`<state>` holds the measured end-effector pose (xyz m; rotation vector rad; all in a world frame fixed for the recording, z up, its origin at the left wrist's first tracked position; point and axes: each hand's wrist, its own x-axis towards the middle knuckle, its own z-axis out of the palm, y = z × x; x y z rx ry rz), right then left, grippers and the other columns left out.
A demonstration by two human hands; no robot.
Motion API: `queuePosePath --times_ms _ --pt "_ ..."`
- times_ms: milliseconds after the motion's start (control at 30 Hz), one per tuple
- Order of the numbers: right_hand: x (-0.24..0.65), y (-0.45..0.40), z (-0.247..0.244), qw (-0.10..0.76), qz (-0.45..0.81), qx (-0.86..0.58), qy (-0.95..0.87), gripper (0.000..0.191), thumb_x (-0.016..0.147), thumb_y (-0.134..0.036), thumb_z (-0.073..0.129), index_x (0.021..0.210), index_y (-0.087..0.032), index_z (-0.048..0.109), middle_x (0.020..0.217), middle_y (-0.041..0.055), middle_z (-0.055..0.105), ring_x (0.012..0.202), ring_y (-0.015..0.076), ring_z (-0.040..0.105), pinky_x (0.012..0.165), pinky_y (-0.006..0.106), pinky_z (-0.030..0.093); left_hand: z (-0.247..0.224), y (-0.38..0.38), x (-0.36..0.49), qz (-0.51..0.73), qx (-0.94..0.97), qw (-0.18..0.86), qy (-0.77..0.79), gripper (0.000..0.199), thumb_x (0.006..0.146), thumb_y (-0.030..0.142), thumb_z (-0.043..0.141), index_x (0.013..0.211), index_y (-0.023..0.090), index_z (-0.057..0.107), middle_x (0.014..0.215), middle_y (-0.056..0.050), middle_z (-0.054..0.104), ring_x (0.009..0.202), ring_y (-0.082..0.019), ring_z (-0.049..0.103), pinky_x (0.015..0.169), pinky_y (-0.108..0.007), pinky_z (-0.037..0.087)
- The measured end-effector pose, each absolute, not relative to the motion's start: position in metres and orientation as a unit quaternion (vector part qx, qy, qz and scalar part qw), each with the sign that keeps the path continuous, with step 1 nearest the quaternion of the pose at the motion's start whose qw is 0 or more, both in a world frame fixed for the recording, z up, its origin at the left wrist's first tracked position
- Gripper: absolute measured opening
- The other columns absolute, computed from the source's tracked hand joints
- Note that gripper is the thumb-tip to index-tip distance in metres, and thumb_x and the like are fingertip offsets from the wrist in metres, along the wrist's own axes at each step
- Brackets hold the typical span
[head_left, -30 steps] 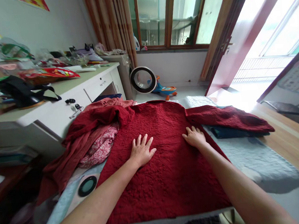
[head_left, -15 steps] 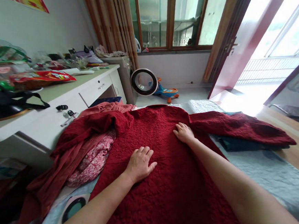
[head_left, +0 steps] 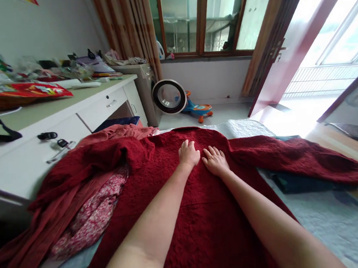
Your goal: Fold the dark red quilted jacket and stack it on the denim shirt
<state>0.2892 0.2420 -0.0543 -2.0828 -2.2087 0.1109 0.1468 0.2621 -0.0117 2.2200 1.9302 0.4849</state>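
Note:
A dark red long-sleeved garment (head_left: 204,218) lies spread out in front of me, its neckline at the far end and one sleeve stretched to the right. On its upper middle rests my left hand (head_left: 189,154), palm down, fingers slightly bent and apart. Close beside it, my right hand (head_left: 216,161) lies flat on the cloth with fingers spread. Neither hand grips anything. The left sleeve runs over a pile of pinkish-red clothing (head_left: 85,170) and a red-and-white patterned cloth (head_left: 95,215).
A white cabinet with a green top (head_left: 91,89) stands at left, cluttered with packets. Beyond are a washing machine with its round door (head_left: 170,96) open and a blue ride-on toy (head_left: 197,107). Dark folded cloth (head_left: 309,181) lies under the right sleeve, on a light blue cover (head_left: 337,216).
My left hand has moved forward and right across the garment, close to my right hand. The right hand has shifted slightly left with its fingers more spread. The view has turned a little right.

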Motion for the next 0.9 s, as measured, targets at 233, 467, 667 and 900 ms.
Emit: queuePosePath --times_ms 233,467,667,900 --pt "0.287 0.243 -0.056 0.062 0.016 -0.683 -0.727 0.055 0.096 -0.049 0.035 0.147 -0.026 0.039 0.157 0.0073 0.029 0.143 0.027 0.024 0.113 0.045 0.02 -0.06 0.267 0.152 0.132 0.734 0.052 0.664 0.06 0.09 0.048 0.045 0.144 0.021 0.041 0.157 -0.012 0.029 0.143 -0.031 0.028 0.116 -0.048 0.022" --pt "0.355 0.287 0.005 0.042 -0.041 -0.704 -0.708 0.038 0.095 -0.036 0.039 0.118 -0.021 0.064 0.123 0.0132 0.062 0.116 0.0277 0.052 0.099 0.039 0.036 -0.059 0.267 0.151 0.122 0.74 0.05 0.66 0.063 0.089 0.049 0.045 0.144 0.019 0.041 0.157 -0.013 0.028 0.142 -0.033 0.027 0.115 -0.048 0.021" --pt "0.43 0.308 0.024 -0.072 -0.026 -0.759 -0.647 0.029 0.085 -0.034 0.059 0.105 -0.015 0.069 0.112 0.0192 0.066 0.107 0.0326 0.056 0.092 0.046 0.037 -0.061 0.268 0.152 0.118 0.739 0.053 0.661 0.063 0.089 0.051 0.044 0.144 0.022 0.041 0.158 -0.011 0.028 0.143 -0.034 0.027 0.115 -0.05 0.022" --pt "0.461 0.31 0.03 0.007 -0.078 -0.784 -0.616 0.031 0.093 -0.031 0.045 0.111 -0.018 0.067 0.115 0.0147 0.064 0.102 0.0275 0.058 0.084 0.038 0.042 -0.064 0.27 0.152 0.125 0.742 0.051 0.656 0.063 0.088 0.05 0.046 0.146 0.028 0.038 0.158 -0.009 0.027 0.143 -0.036 0.026 0.114 -0.051 0.022"
